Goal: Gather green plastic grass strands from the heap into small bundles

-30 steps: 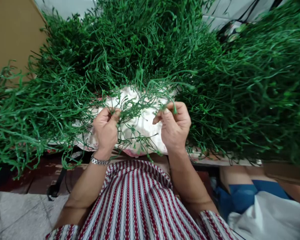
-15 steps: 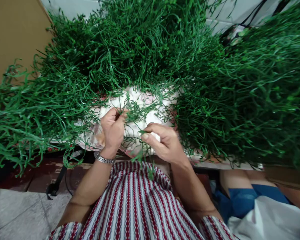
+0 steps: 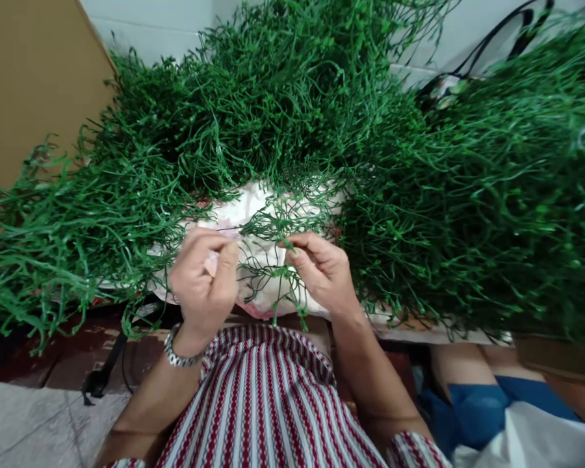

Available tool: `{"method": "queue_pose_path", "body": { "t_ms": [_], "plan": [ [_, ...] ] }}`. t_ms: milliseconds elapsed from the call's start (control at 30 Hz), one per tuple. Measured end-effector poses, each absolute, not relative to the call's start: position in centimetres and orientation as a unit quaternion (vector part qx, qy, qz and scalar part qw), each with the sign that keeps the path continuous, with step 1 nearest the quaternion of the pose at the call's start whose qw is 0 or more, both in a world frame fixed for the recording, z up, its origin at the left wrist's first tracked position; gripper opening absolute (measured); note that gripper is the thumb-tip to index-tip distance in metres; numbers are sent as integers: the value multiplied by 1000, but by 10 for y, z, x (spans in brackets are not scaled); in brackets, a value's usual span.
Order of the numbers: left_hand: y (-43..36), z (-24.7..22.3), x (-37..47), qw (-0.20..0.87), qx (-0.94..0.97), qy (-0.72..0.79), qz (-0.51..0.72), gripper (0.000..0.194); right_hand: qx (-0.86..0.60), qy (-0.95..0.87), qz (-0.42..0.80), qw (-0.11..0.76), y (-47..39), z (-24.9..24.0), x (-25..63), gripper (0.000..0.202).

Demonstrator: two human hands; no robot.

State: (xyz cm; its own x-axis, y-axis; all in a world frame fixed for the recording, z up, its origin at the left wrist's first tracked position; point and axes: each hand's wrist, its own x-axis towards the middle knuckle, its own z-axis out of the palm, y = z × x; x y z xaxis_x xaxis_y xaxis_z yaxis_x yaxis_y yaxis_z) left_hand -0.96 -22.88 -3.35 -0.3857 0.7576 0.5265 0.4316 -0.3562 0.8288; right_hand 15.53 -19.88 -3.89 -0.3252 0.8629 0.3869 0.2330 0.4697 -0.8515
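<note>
My right hand [image 3: 322, 268] pinches a green plant stem [image 3: 286, 245] between thumb and forefinger; its thin branches hang toward my lap. To its left, my left hand [image 3: 202, 273], with a metal watch on the wrist, is closed with thumb and forefinger pressed together. Anything between those fingertips is too blurred to make out. Loose green stems [image 3: 268, 224] lie between and just beyond the hands, over a pale, flower-patterned cloth [image 3: 248, 198]. The stems look like artificial foliage.
Large heaps of similar stems rise at the left [image 3: 78, 227], the back [image 3: 283, 97] and the right [image 3: 468, 214]. A brown board [image 3: 34, 84] stands at back left. Black straps [image 3: 497, 36] show at back right. Another person's knees in blue shorts [image 3: 478, 406] are at lower right.
My left hand has moved left and nearer to me, away from the stems. My right hand stays close to its place, still pinching a stem. The view has shifted slightly.
</note>
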Motion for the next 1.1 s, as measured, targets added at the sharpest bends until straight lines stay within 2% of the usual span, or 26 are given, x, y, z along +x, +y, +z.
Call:
{"method": "queue_pose_path", "body": {
  "t_ms": [133,233,300,367,500,567,700,833,1000,1100],
  "plan": [
    [-232,-39,-9,384,538,536,526,23,-295,-831,288,373,-211,-38,137,18],
    [-227,-51,-11,437,452,534,565,21,-280,-857,228,368,-217,-39,134,19],
    [-227,-54,-14,438,434,539,574,20,-306,-835,163,427,-216,-38,139,21],
    [-229,-50,-16,434,449,542,562,22,-336,-825,94,445,-210,-37,144,23],
    [-231,-37,-20,443,557,527,465,25,-384,-842,26,377,-192,-42,147,21],
    [-229,-33,-23,459,595,508,420,24,-384,-846,16,370,-186,-45,147,20],
    [-224,-32,-29,471,595,492,427,22,-343,-857,54,381,-185,-43,150,19],
    [-224,-33,-29,412,632,511,412,20,-338,-844,98,406,-189,-32,150,20],
    [-228,-35,-27,323,697,517,378,19,-350,-845,178,362,-187,-26,144,17],
    [-229,-35,-29,314,693,524,382,18,-346,-811,238,408,-182,-29,143,11]
  ]
}}
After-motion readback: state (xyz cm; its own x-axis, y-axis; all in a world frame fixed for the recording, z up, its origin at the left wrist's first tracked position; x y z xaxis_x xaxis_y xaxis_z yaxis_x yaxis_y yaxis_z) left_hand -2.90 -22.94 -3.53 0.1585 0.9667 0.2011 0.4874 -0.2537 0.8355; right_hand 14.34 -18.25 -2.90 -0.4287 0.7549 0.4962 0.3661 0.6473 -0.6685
